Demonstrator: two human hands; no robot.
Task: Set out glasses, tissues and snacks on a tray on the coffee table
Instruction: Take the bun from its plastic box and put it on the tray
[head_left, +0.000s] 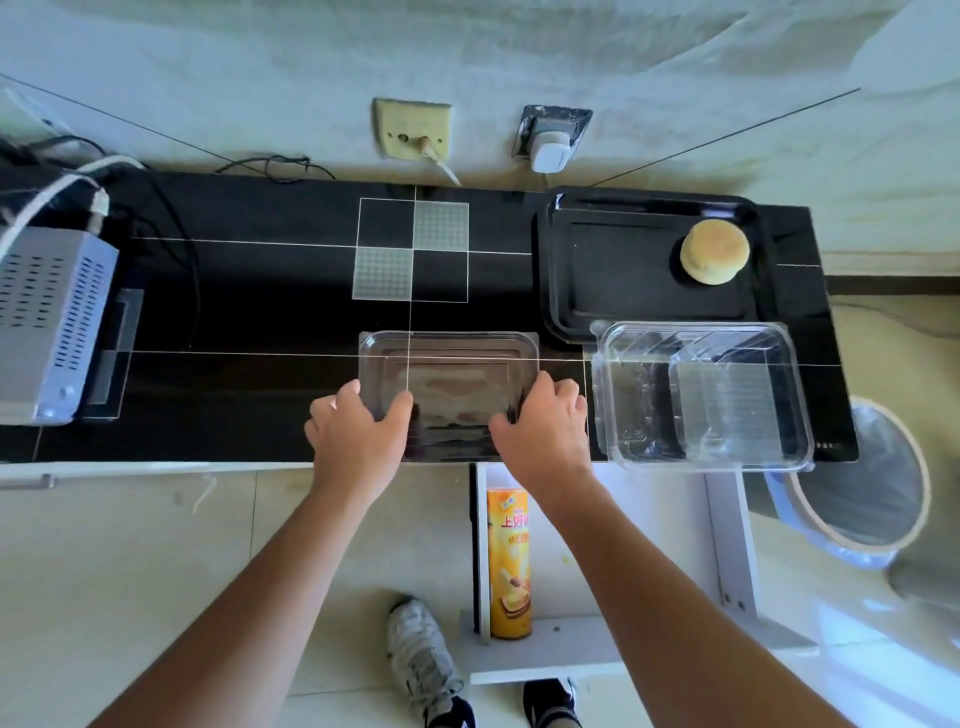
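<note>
Both forearms reach in from the near edge, and the two hands grip a clear plastic lid (449, 384) by its near corners. On the left hand (358, 428), the thumb lies over the lid's top face, the fingers curled round its left edge. On the right hand (543, 426), the thumb likewise rests on top, the fingers wrapped round the right edge. Between the hands the lid lies flat on the black table (249, 312), its long axis running left to right, its far edge toward the wall. Just beside it on the right sits an open clear plastic box (701, 395), overlapping the near rim of a black tray (561, 291). One round bun (715, 251) rests in the tray's far right corner. Below the table stands a yellow crisp tube (510, 564).
</note>
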